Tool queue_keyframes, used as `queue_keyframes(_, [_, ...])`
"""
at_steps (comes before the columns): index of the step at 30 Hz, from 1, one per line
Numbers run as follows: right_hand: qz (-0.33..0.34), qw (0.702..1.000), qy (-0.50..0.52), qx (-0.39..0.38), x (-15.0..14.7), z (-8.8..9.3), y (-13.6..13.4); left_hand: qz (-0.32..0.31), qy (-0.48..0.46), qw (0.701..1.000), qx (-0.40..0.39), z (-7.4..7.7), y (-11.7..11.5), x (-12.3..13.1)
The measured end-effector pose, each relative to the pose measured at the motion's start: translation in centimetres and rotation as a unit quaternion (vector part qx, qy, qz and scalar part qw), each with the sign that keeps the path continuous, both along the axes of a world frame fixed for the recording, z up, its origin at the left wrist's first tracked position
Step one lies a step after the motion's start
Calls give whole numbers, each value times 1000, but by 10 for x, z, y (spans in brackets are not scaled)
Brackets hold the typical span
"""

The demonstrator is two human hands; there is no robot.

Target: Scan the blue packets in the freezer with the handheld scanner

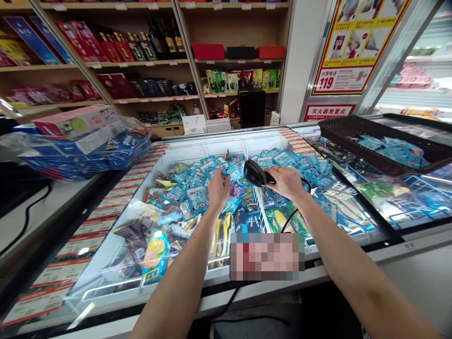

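My right hand (287, 182) is wrapped round the handle of a black handheld barcode scanner (254, 173). Its head points left, towards my other hand, and a black cable runs down from it. With thumb and fingers, my left hand (219, 187) pinches a small blue printed packet (236, 169) just left of the scanner. Many similar blue packets (197, 198) lie in loose piles around both hands, on the glass top of a chest freezer (116, 254). Wrapped ice creams (155, 254) show through the glass below.
A dark brown basket (339, 134) with more blue packets stands at the right. Plastic-wrapped boxes (81, 136) sit at the left. Near the front edge lies a blurred-out rectangular object (267, 256), close to the cable. Stocked shelves (141, 66) line the back wall.
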State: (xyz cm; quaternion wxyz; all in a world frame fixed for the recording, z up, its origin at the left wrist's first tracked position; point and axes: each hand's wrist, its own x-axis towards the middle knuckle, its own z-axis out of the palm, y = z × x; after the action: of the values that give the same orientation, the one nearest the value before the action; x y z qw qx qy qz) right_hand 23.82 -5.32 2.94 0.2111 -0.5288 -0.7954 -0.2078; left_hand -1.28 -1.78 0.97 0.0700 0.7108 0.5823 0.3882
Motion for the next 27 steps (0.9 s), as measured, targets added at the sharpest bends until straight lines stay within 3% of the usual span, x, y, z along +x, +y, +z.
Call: queue_keyframes(27, [20, 1000, -1, -5, -2, 0, 0, 2, 3, 1000, -10, 0, 1, 1])
